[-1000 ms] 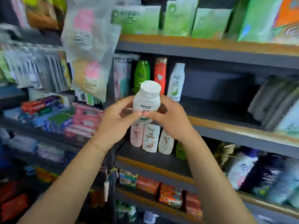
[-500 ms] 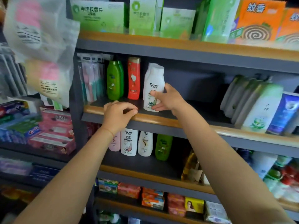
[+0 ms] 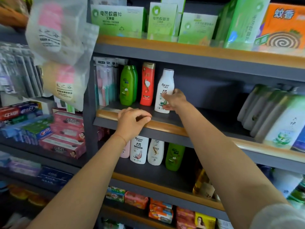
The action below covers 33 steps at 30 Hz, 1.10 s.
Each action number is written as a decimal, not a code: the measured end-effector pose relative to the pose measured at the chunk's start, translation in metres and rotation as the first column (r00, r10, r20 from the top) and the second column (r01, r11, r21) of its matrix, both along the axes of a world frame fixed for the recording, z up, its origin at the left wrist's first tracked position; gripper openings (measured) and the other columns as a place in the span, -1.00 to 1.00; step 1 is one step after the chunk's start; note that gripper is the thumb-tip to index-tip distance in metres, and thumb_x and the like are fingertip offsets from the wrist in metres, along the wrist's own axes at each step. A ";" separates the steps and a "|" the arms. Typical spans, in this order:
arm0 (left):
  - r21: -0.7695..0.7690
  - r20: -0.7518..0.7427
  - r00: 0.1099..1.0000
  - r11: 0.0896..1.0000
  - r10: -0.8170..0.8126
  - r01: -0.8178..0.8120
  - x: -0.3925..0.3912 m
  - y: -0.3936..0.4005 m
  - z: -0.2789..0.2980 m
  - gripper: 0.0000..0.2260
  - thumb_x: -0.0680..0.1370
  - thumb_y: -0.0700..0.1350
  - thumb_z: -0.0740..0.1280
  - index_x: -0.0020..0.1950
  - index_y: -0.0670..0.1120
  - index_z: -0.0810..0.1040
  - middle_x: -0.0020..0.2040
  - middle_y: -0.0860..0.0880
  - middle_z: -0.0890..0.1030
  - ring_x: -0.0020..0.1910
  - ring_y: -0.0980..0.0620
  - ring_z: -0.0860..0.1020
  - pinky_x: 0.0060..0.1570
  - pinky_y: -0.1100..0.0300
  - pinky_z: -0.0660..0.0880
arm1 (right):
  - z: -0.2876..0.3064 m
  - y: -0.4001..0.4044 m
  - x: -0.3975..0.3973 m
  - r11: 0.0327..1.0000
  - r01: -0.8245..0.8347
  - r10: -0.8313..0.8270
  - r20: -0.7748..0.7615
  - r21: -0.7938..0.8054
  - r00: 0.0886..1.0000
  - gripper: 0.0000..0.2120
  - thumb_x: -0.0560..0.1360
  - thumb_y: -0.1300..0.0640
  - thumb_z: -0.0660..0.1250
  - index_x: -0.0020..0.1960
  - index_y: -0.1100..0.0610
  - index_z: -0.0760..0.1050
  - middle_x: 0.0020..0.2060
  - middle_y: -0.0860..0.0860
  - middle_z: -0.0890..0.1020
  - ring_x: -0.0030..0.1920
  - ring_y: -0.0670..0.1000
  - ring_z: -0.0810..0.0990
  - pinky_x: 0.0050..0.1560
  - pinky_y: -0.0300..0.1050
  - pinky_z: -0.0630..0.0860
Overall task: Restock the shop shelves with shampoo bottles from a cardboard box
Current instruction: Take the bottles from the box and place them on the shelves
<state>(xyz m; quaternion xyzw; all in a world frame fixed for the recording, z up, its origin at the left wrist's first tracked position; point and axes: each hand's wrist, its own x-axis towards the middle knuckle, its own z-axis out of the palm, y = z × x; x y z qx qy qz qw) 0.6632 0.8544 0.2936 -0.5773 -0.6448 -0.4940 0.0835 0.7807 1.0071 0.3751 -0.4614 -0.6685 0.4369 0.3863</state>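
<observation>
The right hand (image 3: pixel 175 100) grips the white shampoo bottle (image 3: pixel 165 91), upright on the shelf (image 3: pixel 166 125), fingers curled around it; at its 8 o'clock the left hand (image 3: pixel 132 121) rests on the edge, holding nothing; cardboard box unseen.

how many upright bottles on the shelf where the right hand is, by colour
green bottles: 2, one behind the other
red bottle: 1
white bottle: 1, held by the right hand
total: 4
</observation>
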 end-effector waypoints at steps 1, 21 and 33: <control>0.005 0.004 1.000 1.000 -0.004 0.004 0.000 0.000 0.000 -0.94 0.54 -0.01 0.44 -0.06 0.15 0.69 -0.04 0.14 0.70 0.05 0.04 0.51 0.23 0.13 0.17 | 0.000 0.001 -0.001 1.000 0.004 -0.004 0.003 0.002 1.000 -0.63 0.51 0.05 0.44 0.21 0.15 0.43 0.13 0.09 0.60 -0.29 0.10 0.70 -0.27 -0.09 0.67; 0.062 0.008 1.000 0.998 -0.009 0.009 0.002 -0.001 -0.003 -0.95 0.54 -0.02 0.44 -0.06 0.12 0.70 -0.13 0.16 0.65 0.00 0.09 0.45 0.32 -0.02 0.20 | 0.005 -0.011 0.004 0.983 0.119 -0.124 0.032 0.141 0.992 -0.39 0.44 0.00 0.49 0.32 0.18 0.26 0.27 0.15 0.44 0.07 0.19 0.62 0.03 0.06 0.64; -0.046 0.483 0.826 0.950 0.292 -0.308 -0.056 -0.139 -0.176 -0.79 0.61 -0.29 0.27 0.12 -0.02 0.57 0.09 0.03 0.54 0.07 0.04 0.52 0.24 -0.03 0.48 | -0.170 -0.183 -0.021 0.778 -0.615 0.586 -0.207 -0.129 0.784 -0.87 0.61 0.22 0.30 -0.12 0.18 0.53 -0.32 0.12 0.59 -0.39 0.06 0.59 -0.36 -0.13 0.56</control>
